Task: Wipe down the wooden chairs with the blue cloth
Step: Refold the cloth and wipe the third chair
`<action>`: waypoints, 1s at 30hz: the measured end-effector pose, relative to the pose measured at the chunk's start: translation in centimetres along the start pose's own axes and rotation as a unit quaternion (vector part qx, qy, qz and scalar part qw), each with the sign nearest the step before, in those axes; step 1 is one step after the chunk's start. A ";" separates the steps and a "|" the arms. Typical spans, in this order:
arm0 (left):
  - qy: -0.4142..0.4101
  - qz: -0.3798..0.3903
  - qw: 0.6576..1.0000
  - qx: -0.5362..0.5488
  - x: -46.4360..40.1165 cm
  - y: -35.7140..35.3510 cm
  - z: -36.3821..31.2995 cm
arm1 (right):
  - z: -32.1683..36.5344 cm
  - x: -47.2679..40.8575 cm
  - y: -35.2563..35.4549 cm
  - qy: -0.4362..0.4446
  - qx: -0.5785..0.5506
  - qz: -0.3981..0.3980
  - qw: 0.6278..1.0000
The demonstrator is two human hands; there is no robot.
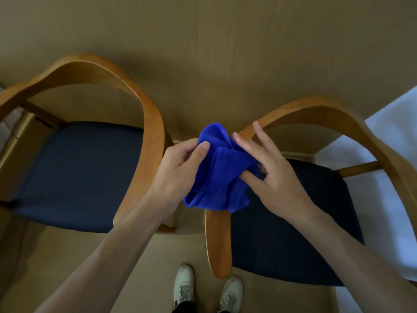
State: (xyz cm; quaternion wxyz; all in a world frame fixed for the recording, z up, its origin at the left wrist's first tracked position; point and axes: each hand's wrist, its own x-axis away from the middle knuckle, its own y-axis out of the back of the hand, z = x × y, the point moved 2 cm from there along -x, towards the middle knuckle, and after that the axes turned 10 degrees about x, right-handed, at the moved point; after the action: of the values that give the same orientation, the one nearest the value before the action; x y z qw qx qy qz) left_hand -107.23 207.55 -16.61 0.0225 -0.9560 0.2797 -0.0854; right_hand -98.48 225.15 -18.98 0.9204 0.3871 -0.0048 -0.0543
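— What's behind everything here?

— A wall (225, 53) of tan, wood-look panels, with faint upright seams between them. It fills the whole far side.

— And underfoot?

— The floor (171, 249) is a similar tan, smooth and plain. At the far left edge there is a paler patch (10, 123), too blurred to name.

— Anything to the right?

— A white sheet (392, 136), likely a bed or a covered surface, runs along the right edge down to the lower corner.

— How's the light?

— Dim and warm, soft shadows, no lamp or window in sight.
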 end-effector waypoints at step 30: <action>0.099 0.136 0.982 -0.081 -4.8 6.0 -0.7 | 2.3 -5.6 6.0 -0.261 -0.301 -0.146 0.905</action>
State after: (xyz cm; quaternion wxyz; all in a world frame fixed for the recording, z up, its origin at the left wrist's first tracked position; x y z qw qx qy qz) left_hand -114.50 205.08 -17.16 -0.0718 -0.8945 0.4139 -0.1529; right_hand -103.58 228.22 -12.93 0.9408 0.0596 -0.1717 -0.2862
